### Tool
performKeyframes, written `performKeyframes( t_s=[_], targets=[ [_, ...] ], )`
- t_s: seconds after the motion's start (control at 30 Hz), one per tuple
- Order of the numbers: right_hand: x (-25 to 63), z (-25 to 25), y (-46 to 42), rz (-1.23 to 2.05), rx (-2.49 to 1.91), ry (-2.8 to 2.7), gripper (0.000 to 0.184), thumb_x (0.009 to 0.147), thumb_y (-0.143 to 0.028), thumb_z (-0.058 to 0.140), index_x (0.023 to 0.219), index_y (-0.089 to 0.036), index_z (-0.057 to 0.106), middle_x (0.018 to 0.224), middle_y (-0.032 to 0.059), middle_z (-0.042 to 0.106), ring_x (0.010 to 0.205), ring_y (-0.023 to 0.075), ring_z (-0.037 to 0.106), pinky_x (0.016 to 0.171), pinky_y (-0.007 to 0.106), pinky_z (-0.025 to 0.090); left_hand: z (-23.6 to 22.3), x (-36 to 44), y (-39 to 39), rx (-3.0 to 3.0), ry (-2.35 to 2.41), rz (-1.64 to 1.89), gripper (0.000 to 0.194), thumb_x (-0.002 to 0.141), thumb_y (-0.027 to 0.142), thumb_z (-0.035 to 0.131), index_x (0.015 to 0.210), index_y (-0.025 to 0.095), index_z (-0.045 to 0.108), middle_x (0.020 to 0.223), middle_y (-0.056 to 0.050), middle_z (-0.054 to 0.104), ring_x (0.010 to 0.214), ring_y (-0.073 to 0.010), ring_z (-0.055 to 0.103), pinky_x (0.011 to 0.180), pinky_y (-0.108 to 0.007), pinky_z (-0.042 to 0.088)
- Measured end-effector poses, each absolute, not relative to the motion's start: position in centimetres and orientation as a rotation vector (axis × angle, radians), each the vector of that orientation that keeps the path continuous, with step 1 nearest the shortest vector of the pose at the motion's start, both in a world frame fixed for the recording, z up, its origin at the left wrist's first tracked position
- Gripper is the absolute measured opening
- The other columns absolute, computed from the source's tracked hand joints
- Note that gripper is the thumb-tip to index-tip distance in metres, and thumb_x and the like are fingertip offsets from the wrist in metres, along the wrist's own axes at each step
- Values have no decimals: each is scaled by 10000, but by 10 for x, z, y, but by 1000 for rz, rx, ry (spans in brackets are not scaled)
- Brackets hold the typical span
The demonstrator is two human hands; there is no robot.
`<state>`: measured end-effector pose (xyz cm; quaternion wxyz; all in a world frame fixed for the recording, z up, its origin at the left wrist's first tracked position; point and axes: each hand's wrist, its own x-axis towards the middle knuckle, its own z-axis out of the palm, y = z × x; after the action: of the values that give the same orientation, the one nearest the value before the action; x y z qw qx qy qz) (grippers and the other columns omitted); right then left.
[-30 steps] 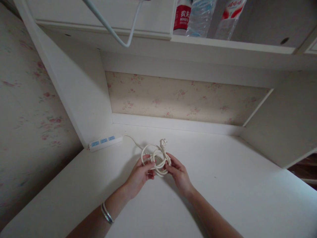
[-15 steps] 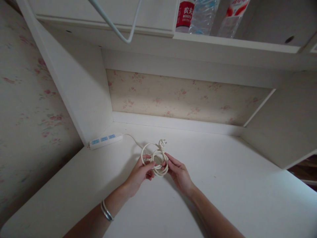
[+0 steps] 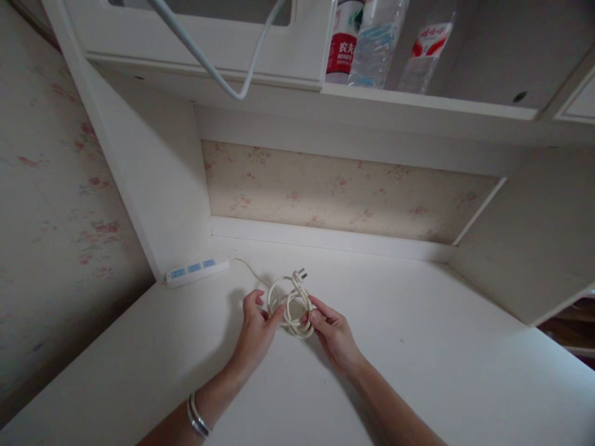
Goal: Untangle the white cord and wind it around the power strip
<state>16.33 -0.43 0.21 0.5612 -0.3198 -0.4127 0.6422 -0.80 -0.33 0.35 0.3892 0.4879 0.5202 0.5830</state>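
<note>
A coiled white power cord point(image 3: 292, 305) lies on the white desk point(image 3: 418, 347), its plug point(image 3: 299, 275) sticking out at the far side of the coil. My left hand point(image 3: 255, 329) touches the coil's left side, thumb and index finger on the loops, other fingers spread. My right hand point(image 3: 332, 331) pinches the coil's right side with curled fingers. The cord runs left to a white power strip point(image 3: 191, 272) with blue sockets, lying against the left side panel. Two silver bangles point(image 3: 196, 417) circle my left wrist.
A shelf above holds a red-labelled bottle point(image 3: 343, 43) and two clear plastic bottles point(image 3: 377, 43). A pale cable point(image 3: 214, 62) hangs in a loop from the upper cabinet. Flowered wallpaper backs the desk nook; white panels wall it left and right.
My left hand has loosened from the coil and opened, fingers lifting away. The coil has shifted a little, the plug now pointing up and right. My view tilted slightly upward.
</note>
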Motion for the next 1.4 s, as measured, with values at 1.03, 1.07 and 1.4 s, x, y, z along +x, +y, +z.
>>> performKeyframes(
  t_s=[1.03, 1.07, 1.4],
  targets=[
    [157, 5, -5, 1578, -768, -872, 419, 639, -260, 788, 996, -212, 572, 640, -45, 599, 507, 89, 490, 565, 241, 390, 11, 12, -30, 1900, 1285, 1184, 199, 852, 394, 487, 873, 256, 629, 862, -63, 609, 747, -212, 563, 697, -299, 403],
    [157, 6, -6, 1581, -765, -840, 415, 632, -250, 792, 973, -220, 558, 631, -56, 590, 494, 83, 478, 554, 233, 381, 10, 12, -30, 1910, 1289, 1182, 205, 856, 396, 480, 875, 252, 625, 866, -64, 602, 764, -215, 561, 698, -300, 403],
    [157, 9, -5, 1616, -668, -852, 341, 679, -213, 761, 895, -224, 497, 627, -83, 516, 487, 53, 408, 502, 193, 293, 5, 13, -29, 2064, 1358, 1135, 227, 902, 360, 406, 943, 244, 598, 956, -79, 570, 755, -213, 561, 641, -302, 376]
  ],
)
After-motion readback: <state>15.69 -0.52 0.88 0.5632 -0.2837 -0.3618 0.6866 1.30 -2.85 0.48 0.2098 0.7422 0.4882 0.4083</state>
